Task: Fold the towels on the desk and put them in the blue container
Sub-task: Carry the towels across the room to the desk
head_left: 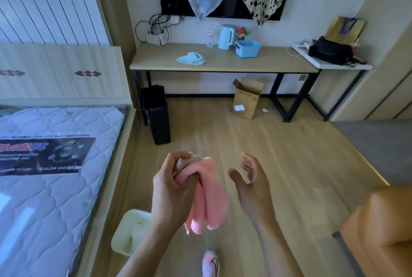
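Head view, single frame

- Left hand [172, 184]: fingers curled tight around the bunched top of a soft pink cloth towel [208, 198]; the rest of the cloth hangs loose below the fist, in the air above the wooden floor. Held by one end, probably so it drapes free for carrying or shaking out.
- Right hand [250, 184]: palm open, fingers spread, holding nothing; just beside the pink towel without touching it, likely poised to catch a hanging edge.
- Long light-wood desk with black metal legs [278, 63]: against the far wall, well apart from both hands.
- Crumpled light blue cloth towel [191, 58]: unfolded, lying on the desk left of centre.
- Small blue plastic container with handles [248, 48]: upright on the desk, right of the blue towel; contents too small to tell. Destination for the folded cloths.
- Pale blue electric kettle [225, 36] and clear plastic water bottle [210, 36]: upright at the desk's back edge, beside the container.
- Black plastic waste bin [157, 114]: on the floor at the desk's left end.

Judgement: folding not yet started on either towel; the desk surface seems the place for it
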The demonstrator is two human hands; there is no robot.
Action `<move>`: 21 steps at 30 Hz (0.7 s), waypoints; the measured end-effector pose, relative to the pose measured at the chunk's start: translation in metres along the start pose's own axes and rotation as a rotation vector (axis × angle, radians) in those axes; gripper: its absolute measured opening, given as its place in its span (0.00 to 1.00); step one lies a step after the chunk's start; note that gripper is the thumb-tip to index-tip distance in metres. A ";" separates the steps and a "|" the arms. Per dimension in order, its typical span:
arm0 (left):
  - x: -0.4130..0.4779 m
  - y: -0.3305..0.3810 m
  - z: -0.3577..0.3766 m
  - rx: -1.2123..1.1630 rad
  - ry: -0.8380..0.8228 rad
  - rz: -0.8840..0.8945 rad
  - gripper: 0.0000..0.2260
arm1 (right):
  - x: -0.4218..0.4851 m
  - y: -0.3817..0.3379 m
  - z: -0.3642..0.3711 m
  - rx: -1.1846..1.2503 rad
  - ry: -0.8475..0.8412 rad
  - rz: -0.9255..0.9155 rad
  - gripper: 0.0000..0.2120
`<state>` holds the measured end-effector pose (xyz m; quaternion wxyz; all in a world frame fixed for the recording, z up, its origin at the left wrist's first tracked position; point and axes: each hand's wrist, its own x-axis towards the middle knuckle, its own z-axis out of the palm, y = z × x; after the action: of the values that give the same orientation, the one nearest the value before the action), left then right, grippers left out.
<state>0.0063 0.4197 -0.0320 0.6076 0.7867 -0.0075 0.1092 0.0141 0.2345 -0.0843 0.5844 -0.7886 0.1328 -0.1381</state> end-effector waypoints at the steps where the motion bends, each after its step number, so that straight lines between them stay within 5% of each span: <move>1: 0.023 0.000 0.012 0.014 0.008 0.006 0.13 | 0.029 -0.003 0.002 -0.008 -0.019 -0.008 0.24; 21: 0.520 -0.036 0.221 -0.054 0.027 -0.036 0.13 | 0.544 0.000 0.075 -0.048 -0.044 -0.018 0.24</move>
<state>0.5552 0.2802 -0.0244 0.6305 0.7685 0.0118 0.1086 0.5462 0.0995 -0.0710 0.5670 -0.8062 0.1161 -0.1226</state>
